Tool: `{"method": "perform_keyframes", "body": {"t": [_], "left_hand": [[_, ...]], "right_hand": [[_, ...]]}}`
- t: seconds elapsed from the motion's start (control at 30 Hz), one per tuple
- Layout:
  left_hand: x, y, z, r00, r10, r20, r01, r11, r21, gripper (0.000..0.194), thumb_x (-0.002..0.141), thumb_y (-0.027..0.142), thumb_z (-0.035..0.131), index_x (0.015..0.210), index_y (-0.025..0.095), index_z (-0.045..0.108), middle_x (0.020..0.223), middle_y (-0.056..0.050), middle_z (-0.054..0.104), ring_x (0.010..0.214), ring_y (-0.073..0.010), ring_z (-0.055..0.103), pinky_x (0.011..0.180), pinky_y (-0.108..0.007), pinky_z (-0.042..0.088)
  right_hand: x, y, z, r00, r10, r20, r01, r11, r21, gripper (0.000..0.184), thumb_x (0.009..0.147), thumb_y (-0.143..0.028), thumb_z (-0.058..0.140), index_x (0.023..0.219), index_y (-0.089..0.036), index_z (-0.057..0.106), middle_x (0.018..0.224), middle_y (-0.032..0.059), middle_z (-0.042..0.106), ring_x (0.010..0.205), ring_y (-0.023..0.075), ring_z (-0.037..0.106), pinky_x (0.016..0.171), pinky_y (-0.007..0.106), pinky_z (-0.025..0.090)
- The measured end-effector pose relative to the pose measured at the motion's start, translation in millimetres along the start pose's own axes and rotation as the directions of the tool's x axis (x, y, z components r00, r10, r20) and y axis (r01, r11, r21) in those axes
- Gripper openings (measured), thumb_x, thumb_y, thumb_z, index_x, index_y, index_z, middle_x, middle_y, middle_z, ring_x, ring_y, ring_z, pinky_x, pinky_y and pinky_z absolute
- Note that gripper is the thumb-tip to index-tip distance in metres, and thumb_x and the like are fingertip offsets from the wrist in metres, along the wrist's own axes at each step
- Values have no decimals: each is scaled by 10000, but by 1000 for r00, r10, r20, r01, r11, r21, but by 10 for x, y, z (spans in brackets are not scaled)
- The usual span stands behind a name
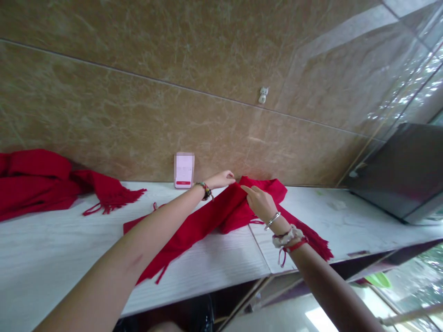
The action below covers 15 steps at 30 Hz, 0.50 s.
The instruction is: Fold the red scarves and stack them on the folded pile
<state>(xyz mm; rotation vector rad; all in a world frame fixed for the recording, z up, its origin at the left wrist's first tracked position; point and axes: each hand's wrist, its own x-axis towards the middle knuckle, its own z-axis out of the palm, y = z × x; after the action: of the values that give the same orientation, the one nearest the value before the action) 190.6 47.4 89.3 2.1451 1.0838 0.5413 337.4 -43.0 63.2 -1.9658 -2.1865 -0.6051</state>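
A red fringed scarf (pixel 204 223) lies loosely folded across the white wood-grain counter, its tasselled end spreading to the right near the front edge. My left hand (pixel 221 179), with a beaded bracelet at the wrist, pinches the scarf's upper edge close to the wall. Just right of it, my right hand (pixel 260 203) is closed at the same raised edge, index finger pointing left along the cloth and the other fingers curled. Its thumb is mostly hidden. The right wrist carries a silver bangle, a pale scrunchie and a red cord.
Another red fringed cloth (pixel 38 184) is heaped at the counter's left. A phone (pixel 184 170) with a lit screen leans against the marbled tile wall. A small white cat figure (pixel 263 95) is on the wall. A dark grey box-shaped appliance (pixel 401 170) stands at the right.
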Motion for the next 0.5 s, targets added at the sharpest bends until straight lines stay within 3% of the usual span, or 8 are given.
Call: {"method": "perform_keyframes", "body": {"t": [0.1,0.2,0.3,0.43,0.5], "left_hand": [[-222,-129,426,1000,-19,-6,19,993,115,652,717,373,590,1276,111,378,1349,-209,347,1236,-346,317,984,-477,261],[-544,-327,729,999,-4,44,-14,913,408,800,726,464,568,1370,144,216,1447,-190,146,1310,-363,132,1007,-541,186],[-740,-461,846,999,29,33,-42,852,522,756,788,425,512,1390,140,153,1468,-162,76,1330,-334,52,1022,-542,163],[-739,-532,859,998,56,8,-52,855,516,676,847,452,409,1391,137,160,1469,-158,69,1330,-331,62,1011,-555,195],[-711,-556,865,997,75,9,-69,858,508,651,859,458,385,1390,148,170,1470,-153,67,1330,-330,67,1008,-555,206]], "right_hand": [[-101,125,279,994,34,106,-35,999,10,431,845,-144,344,1240,-230,494,902,71,623,693,157,600,553,222,442],[-181,187,503,996,24,86,-29,998,54,469,813,-98,356,1253,-203,480,922,82,623,781,169,604,619,224,474],[-200,218,634,998,-56,2,55,989,140,529,771,-32,344,1262,-186,467,1076,94,592,928,173,577,733,231,486],[-174,254,682,990,-133,-44,140,959,246,518,765,-8,314,1216,-172,511,1068,92,602,862,162,603,742,253,509],[-165,270,671,982,-144,-126,175,941,289,489,776,-15,311,1175,-173,544,1070,94,599,887,161,599,781,264,507]]}}
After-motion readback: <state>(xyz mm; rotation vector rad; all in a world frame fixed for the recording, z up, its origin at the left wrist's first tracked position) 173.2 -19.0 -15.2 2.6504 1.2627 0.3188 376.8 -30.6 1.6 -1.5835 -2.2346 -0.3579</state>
